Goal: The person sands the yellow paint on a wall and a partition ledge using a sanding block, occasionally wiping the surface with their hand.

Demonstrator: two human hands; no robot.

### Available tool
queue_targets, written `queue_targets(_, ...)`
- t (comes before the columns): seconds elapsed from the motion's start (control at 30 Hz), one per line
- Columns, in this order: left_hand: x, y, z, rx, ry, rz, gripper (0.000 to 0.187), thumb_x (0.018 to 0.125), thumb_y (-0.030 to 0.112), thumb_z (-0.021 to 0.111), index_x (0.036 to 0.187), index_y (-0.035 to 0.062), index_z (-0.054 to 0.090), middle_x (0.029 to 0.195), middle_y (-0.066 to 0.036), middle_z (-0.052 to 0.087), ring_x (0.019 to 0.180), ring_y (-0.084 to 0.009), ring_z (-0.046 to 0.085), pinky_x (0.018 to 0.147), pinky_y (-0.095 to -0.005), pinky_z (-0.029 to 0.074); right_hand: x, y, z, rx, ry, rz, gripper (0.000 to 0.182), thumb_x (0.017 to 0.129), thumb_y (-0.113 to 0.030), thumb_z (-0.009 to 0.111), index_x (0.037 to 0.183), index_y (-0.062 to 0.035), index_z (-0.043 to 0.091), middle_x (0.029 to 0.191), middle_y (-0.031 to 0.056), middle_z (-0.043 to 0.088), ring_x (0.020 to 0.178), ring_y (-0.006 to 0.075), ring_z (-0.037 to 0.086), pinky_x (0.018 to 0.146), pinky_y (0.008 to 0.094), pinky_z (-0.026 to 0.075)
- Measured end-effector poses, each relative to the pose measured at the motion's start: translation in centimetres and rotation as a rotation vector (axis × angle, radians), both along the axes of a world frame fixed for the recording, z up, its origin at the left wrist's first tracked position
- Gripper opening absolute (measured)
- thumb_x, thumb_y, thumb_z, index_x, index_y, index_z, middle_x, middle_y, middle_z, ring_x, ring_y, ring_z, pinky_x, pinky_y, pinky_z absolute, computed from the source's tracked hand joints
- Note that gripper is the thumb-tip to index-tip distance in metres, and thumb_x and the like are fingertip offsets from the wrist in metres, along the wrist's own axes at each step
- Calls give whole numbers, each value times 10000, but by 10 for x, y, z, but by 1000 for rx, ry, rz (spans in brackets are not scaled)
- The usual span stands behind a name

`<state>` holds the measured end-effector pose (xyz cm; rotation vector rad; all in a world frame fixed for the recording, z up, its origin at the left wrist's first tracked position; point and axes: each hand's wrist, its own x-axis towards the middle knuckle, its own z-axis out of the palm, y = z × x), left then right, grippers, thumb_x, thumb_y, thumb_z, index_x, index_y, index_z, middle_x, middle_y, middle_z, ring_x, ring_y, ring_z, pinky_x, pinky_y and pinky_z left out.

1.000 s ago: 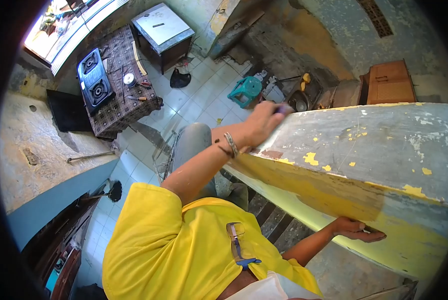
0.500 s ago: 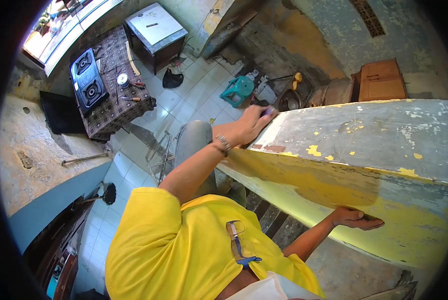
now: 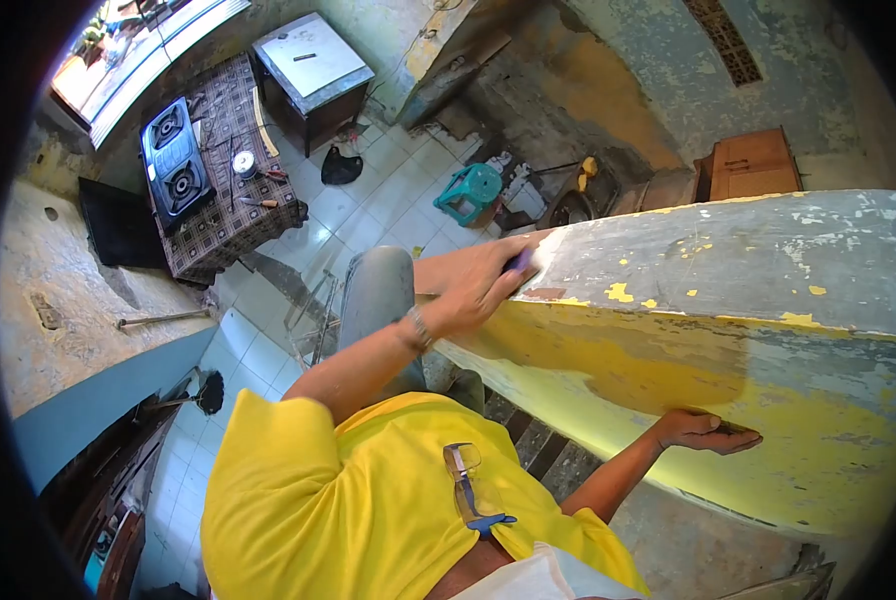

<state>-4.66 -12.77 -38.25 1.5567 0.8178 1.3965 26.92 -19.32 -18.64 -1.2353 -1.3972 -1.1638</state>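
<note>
I stand high up beside a long concrete beam (image 3: 728,300) with peeling grey and yellow paint. My left hand (image 3: 478,275) reaches to the beam's near end and is closed on a small dark purple tool (image 3: 520,262), which it presses against the top corner. A metal bracelet sits on that wrist. My right hand (image 3: 703,430) lies flat with its fingers extended against the beam's lower edge. A small dark patch shows at its fingertips; I cannot tell what it is. My yellow shirt (image 3: 328,500) has glasses (image 3: 466,478) hanging at the collar.
Far below is a white tiled floor (image 3: 388,200). On it stand a table with a two-burner stove (image 3: 173,160), a grey-topped cabinet (image 3: 313,65), a green plastic stool (image 3: 471,190) and a wooden cabinet (image 3: 753,165). Ladder rungs (image 3: 533,445) show under me.
My left hand has slid with the tool down and to the left along the beam's top, to its end corner. My right hand has stayed on the lower edge.
</note>
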Motion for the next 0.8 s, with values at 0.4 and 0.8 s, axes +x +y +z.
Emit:
queue_targets(0.4, -3, 4, 6, 211, -58, 17, 552, 1081, 394, 367, 1422, -35, 432, 1334, -247, 503, 1233, -369, 477, 1107, -446, 336, -4, 1, 2, -15, -52, -7, 647, 1077, -375, 335, 1560, 39, 216, 1593, 282, 167, 1483, 416, 214, 1176, 547, 280)
queue_targets(0.8, 4, 72, 73, 198, 102, -122, 645, 1056, 476, 368, 1405, -62, 440, 1326, -253, 488, 1243, -373, 458, 1100, -448, 348, 1, 2, 2, -17, -91, -27, 647, 1068, -373, 320, 1561, 31, 211, 1589, 270, 191, 1476, 406, 240, 1172, 544, 287)
